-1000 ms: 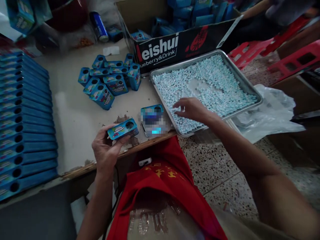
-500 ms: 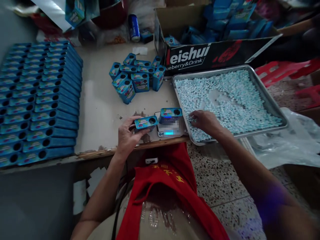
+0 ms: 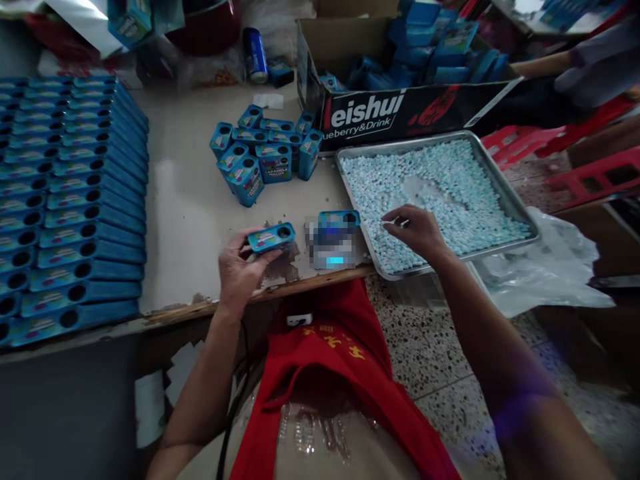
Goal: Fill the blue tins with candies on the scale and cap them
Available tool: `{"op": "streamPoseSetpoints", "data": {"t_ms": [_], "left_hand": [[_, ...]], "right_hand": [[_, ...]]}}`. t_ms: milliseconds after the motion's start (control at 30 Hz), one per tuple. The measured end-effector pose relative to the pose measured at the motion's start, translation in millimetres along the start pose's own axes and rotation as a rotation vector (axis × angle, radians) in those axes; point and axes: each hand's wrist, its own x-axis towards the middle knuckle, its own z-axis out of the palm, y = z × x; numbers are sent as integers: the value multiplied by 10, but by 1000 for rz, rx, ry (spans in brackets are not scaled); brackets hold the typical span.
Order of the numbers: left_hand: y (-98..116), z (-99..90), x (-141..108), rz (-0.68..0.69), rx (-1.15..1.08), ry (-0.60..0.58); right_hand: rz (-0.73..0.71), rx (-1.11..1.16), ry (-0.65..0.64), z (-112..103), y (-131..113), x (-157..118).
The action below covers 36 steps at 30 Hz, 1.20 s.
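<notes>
My left hand (image 3: pixel 241 267) grips a blue box (image 3: pixel 271 238) with a round hole in its top, above the table's front edge. Another blue box (image 3: pixel 340 220) stands on a small scale (image 3: pixel 334 257) with a lit display, partly blurred. Over the near left part of a metal tray (image 3: pixel 387 272) of pale blue candies (image 3: pixel 450 193) is my right hand (image 3: pixel 413 230), its fingers bent and close together; whether it holds a candy is too small to tell. Several blue boxes (image 3: pixel 274 163) stand in a loose group behind the scale.
Rows of blue boxes (image 3: pixel 95 220) fill the table's left side. A black carton (image 3: pixel 370 110) with more boxes stands behind the tray, a blue can (image 3: pixel 256 57) to its left. Another person's arm (image 3: pixel 545 65) shows at the upper right.
My left hand has moved the held box left, away from the scale. My right hand has lifted slightly from the candies. The whole view has shifted a little.
</notes>
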Motion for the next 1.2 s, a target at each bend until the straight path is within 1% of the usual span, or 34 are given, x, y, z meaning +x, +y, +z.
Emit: {"op": "streamPoseSetpoints", "data": {"t_ms": [67,133,167,233,300,367,467,567,633,667,700,767,867,933,967,1033,1100,1200], "left_hand": [[-28,-132,30,-2,29,78],[-63,-249,52,1,42,133],[-78,-289,58,0,45,151],[-94,-318,56,-3,44,164],[-87,-286,40,-4,45,147],[-61,-220,20,0,47,114],[-13,-126,0,9,45,57],[12,-65,3,7,14,9],[14,-30,13,9,-2,-20],[15,-10,20,13,-9,-35],[18,12,27,18,-17,-49],[32,56,40,29,-38,-78],[66,96,56,52,-76,-113],[84,91,65,79,-76,-121],[88,79,68,96,-67,-119],[86,49,74,126,-42,-116],[75,24,79,140,-24,-127],[53,20,95,114,-6,-156]], "right_hand": [[-107,-52,-32,42,-57,-73],[-181,-134,-87,134,-106,-131],[-199,-172,-112,191,-123,-145],[-183,-219,-147,296,-136,-137],[-122,-215,-137,351,-123,-95],[-56,-183,-91,333,-95,-51],[-26,-105,-10,200,-57,-36],[42,98,101,43,-126,-65],[98,250,153,-29,-313,-83],[95,299,164,-51,-459,-86],[65,328,163,-62,-639,-82],[-56,336,124,-49,-1059,-47],[-281,273,-77,44,-1656,78],[-387,210,-201,130,-1905,186],[-415,177,-247,174,-1974,236],[-421,133,-296,258,-2021,315],[-390,138,-304,337,-2003,356],[-327,202,-287,399,-1985,354]]}}
